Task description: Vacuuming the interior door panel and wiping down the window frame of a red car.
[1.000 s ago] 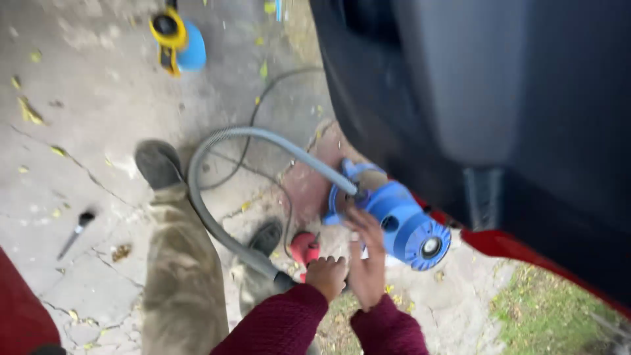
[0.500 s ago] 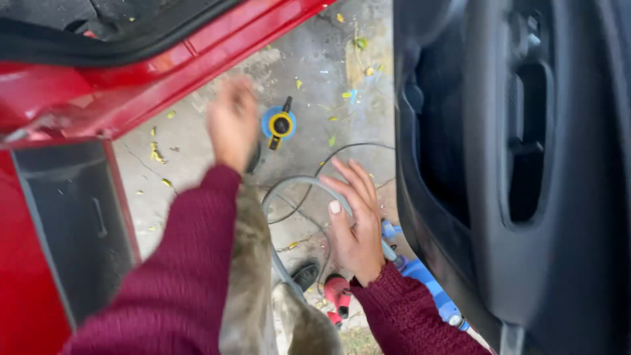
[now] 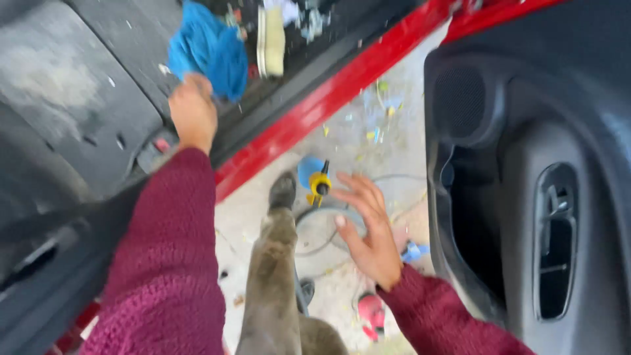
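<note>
Item one: blue cloth [image 3: 209, 47], crumpled, upper left of the frame, lying on the dark car floor [image 3: 72, 85] inside the open doorway. My left hand [image 3: 192, 113] sits just below it, touching or nearly touching its lower edge; I cannot tell how its fingers are set, as they are turned away and blurred.

Item two: my right hand [image 3: 369, 230], centre right, palm open, fingers spread, holding nothing, hovering over the concrete ground [image 3: 388, 138].

Item three: blue and yellow tool [image 3: 314, 179], on the ground just left of the right hand's fingertips.

Item four: grey hose [image 3: 315, 227], looping beneath that hand.

Item five: red door sill [image 3: 342, 92], running diagonally.

Item six: dark door panel [image 3: 545, 197], right side of the frame.
</note>
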